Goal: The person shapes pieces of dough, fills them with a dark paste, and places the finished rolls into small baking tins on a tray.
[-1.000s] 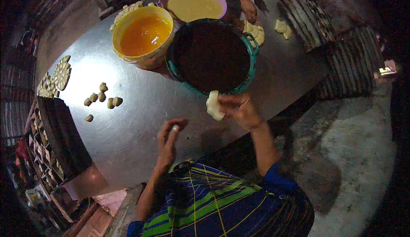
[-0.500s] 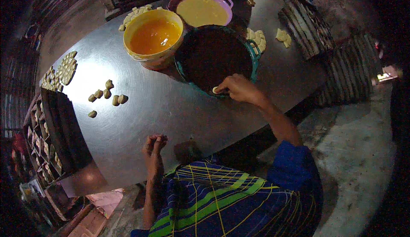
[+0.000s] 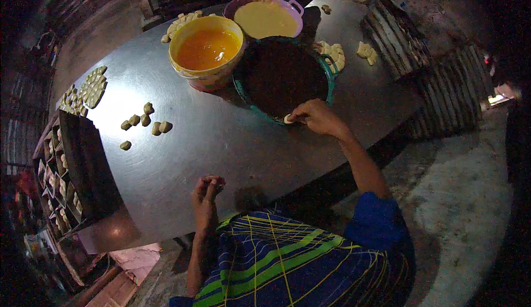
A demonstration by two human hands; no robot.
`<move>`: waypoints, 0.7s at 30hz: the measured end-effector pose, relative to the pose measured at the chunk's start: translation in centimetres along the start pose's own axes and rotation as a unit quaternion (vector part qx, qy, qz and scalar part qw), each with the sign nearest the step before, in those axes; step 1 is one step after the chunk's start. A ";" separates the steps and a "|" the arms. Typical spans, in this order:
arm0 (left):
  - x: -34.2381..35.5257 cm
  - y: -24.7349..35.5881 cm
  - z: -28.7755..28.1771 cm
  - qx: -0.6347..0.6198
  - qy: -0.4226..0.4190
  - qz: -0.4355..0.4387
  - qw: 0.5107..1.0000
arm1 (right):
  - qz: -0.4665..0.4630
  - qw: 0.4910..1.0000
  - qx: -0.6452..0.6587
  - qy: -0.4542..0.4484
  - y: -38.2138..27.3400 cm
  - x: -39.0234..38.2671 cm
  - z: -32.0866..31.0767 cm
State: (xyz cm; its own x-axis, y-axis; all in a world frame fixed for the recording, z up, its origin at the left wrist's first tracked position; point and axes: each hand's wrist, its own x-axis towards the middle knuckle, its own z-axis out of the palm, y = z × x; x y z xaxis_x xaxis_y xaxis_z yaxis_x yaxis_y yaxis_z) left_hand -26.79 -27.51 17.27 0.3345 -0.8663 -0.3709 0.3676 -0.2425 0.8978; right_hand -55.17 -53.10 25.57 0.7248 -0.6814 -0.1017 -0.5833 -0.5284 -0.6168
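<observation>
My right hand point(image 3: 318, 118) is at the near rim of a teal basin point(image 3: 331, 80), its thumb and fingers pinching a small pale piece of dough point(image 3: 287, 119). The basin is filled with a dark mass point(image 3: 283, 74). Over the table's near edge, my left hand point(image 3: 207, 191) is raised with its fingers curled together; whatever they may hold is too dark to make out. Several small greenish-brown lumps point(image 3: 156, 128) lie scattered on the metal table point(image 3: 182, 141), left of the basin.
Beside the basin stand a pale yellow bucket point(image 3: 176, 66) of orange liquid and a purple basin point(image 3: 297, 5) of pale yellow batter. Flattened dough pieces point(image 3: 94, 87) lie at the far left, more dough point(image 3: 332, 55) right of the basin. A compartmented rack point(image 3: 61, 174) stands by the left edge.
The view has shifted slightly, so the table's things sit a little further right. My right hand still pinches the dough piece at the basin's rim. My left hand has barely moved.
</observation>
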 end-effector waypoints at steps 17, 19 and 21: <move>-1.6 5.6 -0.1 -0.222 -0.163 -0.105 0.955 | 0.027 0.675 0.736 0.027 -15.4 -0.1 14.9; -1.6 5.5 -0.6 -0.211 -0.128 -0.111 0.963 | 0.034 0.665 0.746 0.006 -15.9 0.2 16.0; -1.6 5.9 -0.6 -0.251 -0.089 -0.109 0.958 | 0.038 0.673 0.737 0.053 -16.6 0.3 16.8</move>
State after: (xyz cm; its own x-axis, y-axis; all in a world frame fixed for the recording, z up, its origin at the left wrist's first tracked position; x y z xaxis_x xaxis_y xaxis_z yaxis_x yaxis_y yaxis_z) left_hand -24.61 -27.32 22.99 0.0662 -0.8905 -0.4501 0.7982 -0.2234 0.5594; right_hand -39.09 -36.03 22.70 0.6369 -0.7521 -0.1692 0.4368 0.5330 -0.7247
